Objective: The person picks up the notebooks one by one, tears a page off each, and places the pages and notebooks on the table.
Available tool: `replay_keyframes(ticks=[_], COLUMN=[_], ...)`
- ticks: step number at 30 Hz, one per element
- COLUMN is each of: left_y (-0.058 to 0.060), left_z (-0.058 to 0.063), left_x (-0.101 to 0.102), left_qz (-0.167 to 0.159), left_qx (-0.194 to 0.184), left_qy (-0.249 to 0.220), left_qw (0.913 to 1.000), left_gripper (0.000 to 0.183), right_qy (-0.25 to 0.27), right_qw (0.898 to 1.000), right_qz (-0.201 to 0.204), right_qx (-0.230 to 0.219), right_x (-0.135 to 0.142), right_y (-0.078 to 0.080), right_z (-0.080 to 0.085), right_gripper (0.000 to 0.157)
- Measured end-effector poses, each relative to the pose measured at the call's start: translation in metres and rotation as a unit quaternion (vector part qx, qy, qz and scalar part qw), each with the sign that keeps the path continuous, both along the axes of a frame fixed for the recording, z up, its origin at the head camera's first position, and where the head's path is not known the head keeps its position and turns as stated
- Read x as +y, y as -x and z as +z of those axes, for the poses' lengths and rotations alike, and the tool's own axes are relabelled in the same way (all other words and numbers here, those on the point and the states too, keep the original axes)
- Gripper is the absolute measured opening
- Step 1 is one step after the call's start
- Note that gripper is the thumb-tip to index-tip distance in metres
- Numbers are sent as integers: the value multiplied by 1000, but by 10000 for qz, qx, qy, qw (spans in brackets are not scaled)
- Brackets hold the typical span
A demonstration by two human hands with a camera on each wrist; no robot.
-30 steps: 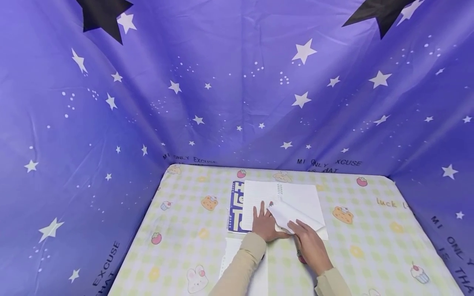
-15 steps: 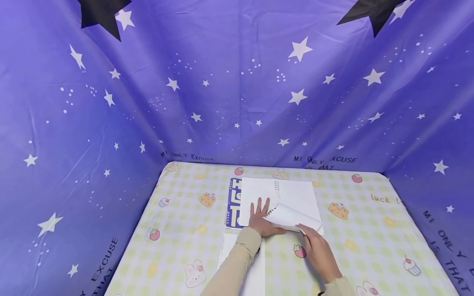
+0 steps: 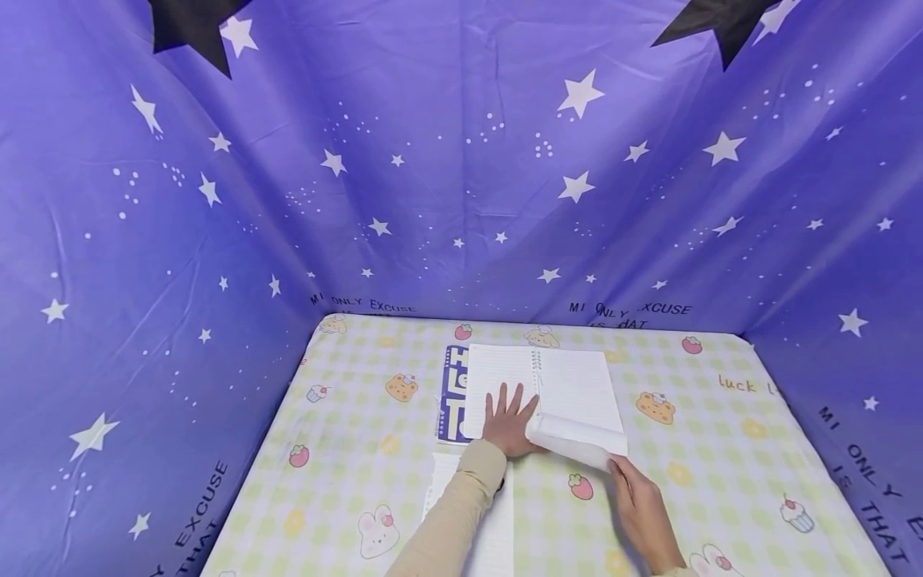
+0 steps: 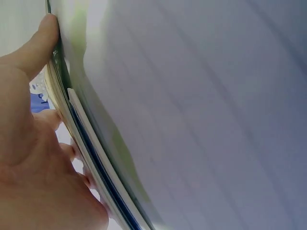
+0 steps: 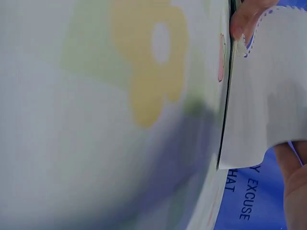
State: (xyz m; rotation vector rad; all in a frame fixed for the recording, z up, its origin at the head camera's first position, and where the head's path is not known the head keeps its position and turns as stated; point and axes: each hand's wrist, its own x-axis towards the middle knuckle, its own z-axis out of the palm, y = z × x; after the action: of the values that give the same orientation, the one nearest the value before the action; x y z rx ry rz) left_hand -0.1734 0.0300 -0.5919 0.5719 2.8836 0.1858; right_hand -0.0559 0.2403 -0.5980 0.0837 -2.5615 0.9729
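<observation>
A spiral notebook (image 3: 582, 389) lies spread out with lined white pages. My left hand (image 3: 508, 425) rests on its lower middle, fingers straight and spread; in the left wrist view that hand (image 4: 29, 143) has its thumb at the notebook's lower edge. A lifted page (image 3: 573, 439) curls over the bottom of the right half. My right hand (image 3: 645, 509) pinches this page's lower right corner. In the right wrist view, a row of punched holes runs along an edge of the curled page (image 5: 283, 91), near the left hand (image 5: 247, 17).
A purple cover with big white letters (image 3: 454, 401) shows under the notebook's left side. A loose lined sheet (image 3: 496, 529) with a ragged edge lies beneath my left forearm. The checked tablecloth (image 3: 346, 481) covers the table; a purple star-printed curtain (image 3: 461, 160) surrounds it.
My right hand has moved right and toward me, drawing the page down. The page's holed edge has come away from the spiral. My left hand has stayed on the notebook.
</observation>
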Motion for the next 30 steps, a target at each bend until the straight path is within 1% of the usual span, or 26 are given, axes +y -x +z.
replay_keyframes(ticks=[3,6,8,12,14,16,17,20,21,23,24,25,26,27,28,30], left_y=[1,4,7,12,12,12,11,9,8,7,7,7,7,7,8,8], left_z=[-2,-6,-13,-32,-37,-36,-34,-25,-23,-18,-17,-16,-16,-16,-16,-15], left_x=[-1,-1,-1,1,3,4,5,6,6,7,7,7,7,7,6,5], left_qz=[47,88,101,117,107,120,132,184,203,230,240,243,254,264,278,310], left_qx=[-14,10,-59,35,103,93,71,-22,-61,-71,-93,-100,-114,-145,-181,-201], left_qy=[-64,-134,-57,147,187,148,137,104,114,68,65,45,13,-2,-23,-10], left_qw=[10000,9999,9999,9998,9997,9998,9998,9998,9997,9997,9996,9996,9996,9995,9994,9993], left_gripper=[95,96,97,95,93,90,88,80,77,72,70,69,68,68,68,70], right_qy=[48,33,-83,-328,-384,-368,-390,-669,-773,-1024,-1133,-1189,-1228,-1255,-1266,-1238], right_qw=[10000,9998,9994,9980,9973,9963,9955,9904,9879,9818,9789,9763,9742,9723,9716,9728], right_qz=[7,136,181,200,241,387,468,769,902,1120,1195,1291,1349,1387,1385,1304], right_qx=[38,168,290,500,574,677,728,930,996,1140,1208,1269,1327,1402,1444,1461], right_x=[2,3,4,7,9,11,12,13,12,12,11,11,10,10,10,10], right_y=[-1,-2,-3,-6,-7,-8,-9,-10,-10,-10,-11,-12,-13,-14,-15,-19], right_z=[-3,-6,-8,-9,-8,-8,-8,-7,-7,-7,-6,-6,-6,-5,-5,-4], right_gripper=[15,16,20,28,30,32,33,39,38,18,16,25,38,48,50,28])
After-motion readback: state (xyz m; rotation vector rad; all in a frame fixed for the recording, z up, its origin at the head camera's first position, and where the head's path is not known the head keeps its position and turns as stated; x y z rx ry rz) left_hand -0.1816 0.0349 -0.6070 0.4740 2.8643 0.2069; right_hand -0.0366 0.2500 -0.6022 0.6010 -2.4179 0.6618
